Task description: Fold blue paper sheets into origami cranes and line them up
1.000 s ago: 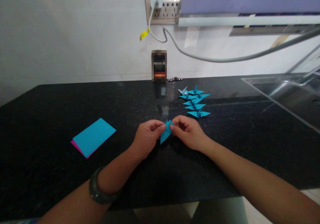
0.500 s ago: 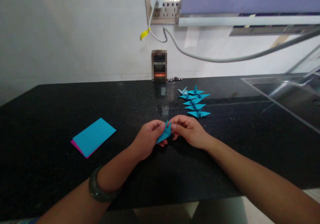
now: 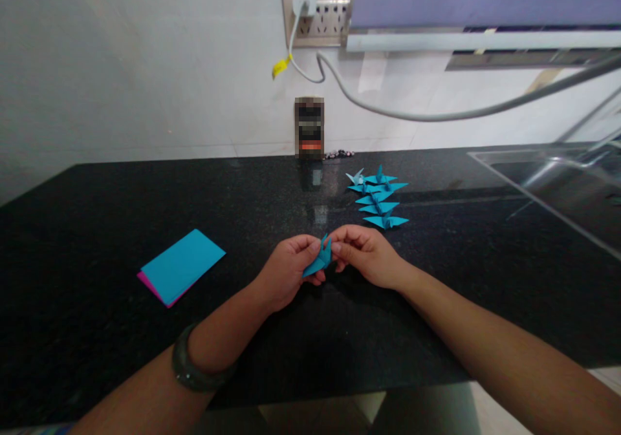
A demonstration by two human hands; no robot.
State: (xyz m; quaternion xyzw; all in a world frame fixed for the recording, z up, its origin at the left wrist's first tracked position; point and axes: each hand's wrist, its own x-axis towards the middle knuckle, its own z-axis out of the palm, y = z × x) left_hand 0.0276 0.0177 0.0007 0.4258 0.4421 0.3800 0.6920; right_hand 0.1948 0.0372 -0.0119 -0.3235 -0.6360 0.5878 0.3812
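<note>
A partly folded blue origami crane (image 3: 317,264) is held over the front middle of the black counter, two narrow points sticking up from it. My left hand (image 3: 291,264) is closed on its left side, thumb on top and fingers beneath. My right hand (image 3: 366,254) pinches its right-hand point between thumb and forefinger. Beyond my right hand lie several finished blue paper cranes (image 3: 387,220), wings spread, with one paler crane (image 3: 356,177) at the back. Off to the left rests a stack of blue paper (image 3: 184,264), a pink edge showing underneath.
The black counter (image 3: 121,202) meets a white wall at the back. A blurred-out upright item (image 3: 309,128) leans there beside a beaded string (image 3: 339,154). On the right is a metal sink (image 3: 543,183). A grey cable (image 3: 407,116) runs from the wall socket (image 3: 334,21) to the right.
Almost nothing differs. The held crane and the fingers of both hands have shifted very slightly; the grip stays the same.
</note>
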